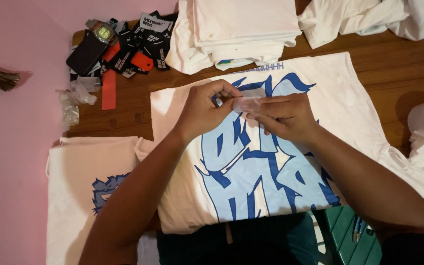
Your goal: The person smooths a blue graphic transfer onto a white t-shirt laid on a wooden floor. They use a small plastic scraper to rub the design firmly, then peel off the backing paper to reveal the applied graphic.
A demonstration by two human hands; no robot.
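A white T-shirt [339,93] with a large blue graphic lies flat on the brown wooden table [398,64] in front of me. Both hands hover over its print. My left hand [203,109] and my right hand [284,116] pinch a small clear plastic piece [247,103] between their fingertips, each gripping one side of it.
A stack of folded white shirts [236,29] lies behind, with crumpled white cloth [369,19] at the far right. Black and orange tags [138,46], a phone [85,53] with a wristwatch [105,32] and small clear bags [74,98] sit at the table's left. Another printed shirt [79,181] lies lower left.
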